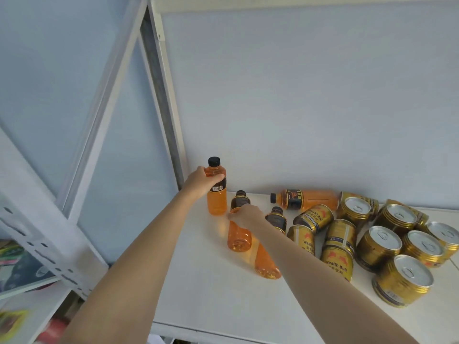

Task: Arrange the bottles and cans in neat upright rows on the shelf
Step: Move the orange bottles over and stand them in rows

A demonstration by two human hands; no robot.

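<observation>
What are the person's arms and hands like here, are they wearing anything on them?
Nothing that shows. Both forearms are bare to the bottom of the picture, with no sleeve in view. The left hand and right hand carry no gloves, and no watch, bracelet or ring is visible. The fingers are partly hidden, so small details there cannot be checked.
</observation>
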